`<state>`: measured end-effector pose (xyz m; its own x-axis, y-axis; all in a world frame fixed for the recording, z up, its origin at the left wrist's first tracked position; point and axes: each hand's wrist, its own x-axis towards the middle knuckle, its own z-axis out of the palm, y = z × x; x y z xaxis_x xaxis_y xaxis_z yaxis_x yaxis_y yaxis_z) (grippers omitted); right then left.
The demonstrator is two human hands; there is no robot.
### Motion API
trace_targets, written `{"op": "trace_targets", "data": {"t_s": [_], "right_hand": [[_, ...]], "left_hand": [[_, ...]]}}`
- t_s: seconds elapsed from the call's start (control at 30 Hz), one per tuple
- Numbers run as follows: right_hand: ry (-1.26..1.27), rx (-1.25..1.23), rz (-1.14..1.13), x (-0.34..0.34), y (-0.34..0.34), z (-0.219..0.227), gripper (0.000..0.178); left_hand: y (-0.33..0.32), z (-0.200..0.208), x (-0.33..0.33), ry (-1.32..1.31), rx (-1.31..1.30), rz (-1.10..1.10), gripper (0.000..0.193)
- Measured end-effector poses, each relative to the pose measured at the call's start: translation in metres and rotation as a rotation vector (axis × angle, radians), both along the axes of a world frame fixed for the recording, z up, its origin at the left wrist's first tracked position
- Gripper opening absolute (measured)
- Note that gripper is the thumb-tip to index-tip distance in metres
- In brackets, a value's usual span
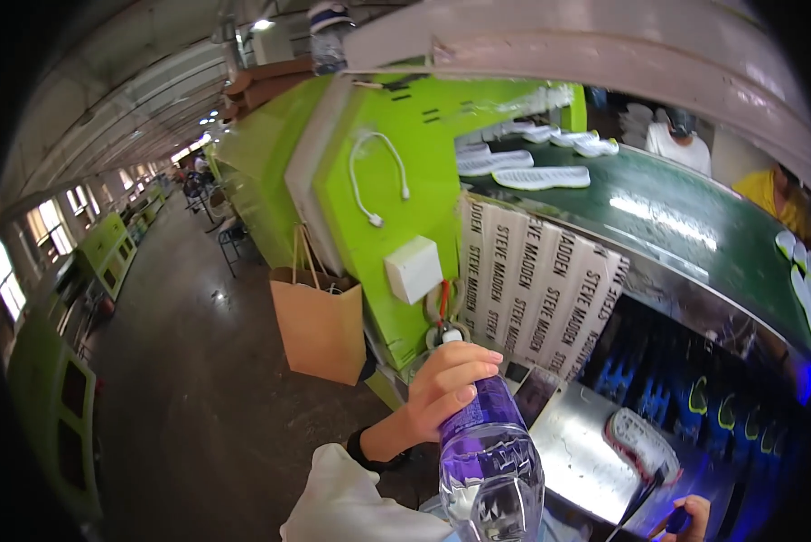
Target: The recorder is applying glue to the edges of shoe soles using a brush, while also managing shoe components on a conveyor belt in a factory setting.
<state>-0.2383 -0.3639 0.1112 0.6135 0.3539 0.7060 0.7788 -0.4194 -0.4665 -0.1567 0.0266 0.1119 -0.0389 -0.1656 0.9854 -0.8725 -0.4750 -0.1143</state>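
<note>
My left hand point(451, 388) is wrapped round a clear plastic bottle point(491, 470) with a purple label. The bottle is raised close to the camera and tilted, its near end cut off by the lower edge. At the lower right, only the fingertips of my right hand point(692, 519) show, pinched on a small dark blue piece point(676, 519) whose kind I cannot make out. Beyond that hand a white shoe part point(642, 443) with a reddish edge lies on a shiny metal plate point(573, 452). A dark thin handle point(638, 499) reaches down from beside it.
White shoe soles point(541, 178) lie on a green conveyor belt point(667, 217). A green machine housing point(424, 154) carries a white cable point(356, 172) and a white box point(414, 270). A brown paper bag point(320, 327) hangs left of it. Two people point(678, 144) are behind the belt.
</note>
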Motion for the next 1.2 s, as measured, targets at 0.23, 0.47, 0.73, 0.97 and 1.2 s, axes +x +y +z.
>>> {"op": "trace_targets", "data": {"t_s": [0.23, 0.47, 0.73, 0.97, 1.2], "right_hand": [[0.186, 0.261, 0.080, 0.012, -0.006, -0.029, 0.042], [0.749, 0.575, -0.169, 0.019, -0.016, -0.062, 0.034], [0.533, 0.535, -0.036, 0.008, -0.008, -0.069, 0.031], [0.497, 0.512, 0.016, 0.004, 0.001, -0.049, 0.031], [0.347, 0.596, -0.001, -0.001, -0.008, -0.068, 0.031]], "left_hand": [[0.018, 0.030, -0.009, -0.111, 0.082, 0.137, 0.044], [0.031, 0.051, -0.029, -0.073, 0.140, 0.281, 0.030], [0.033, 0.069, -0.038, -0.096, 0.210, 0.426, 0.022], [0.029, 0.076, -0.043, -0.093, 0.217, 0.451, 0.026], [0.024, 0.083, -0.046, -0.091, 0.208, 0.431, 0.025]]}}
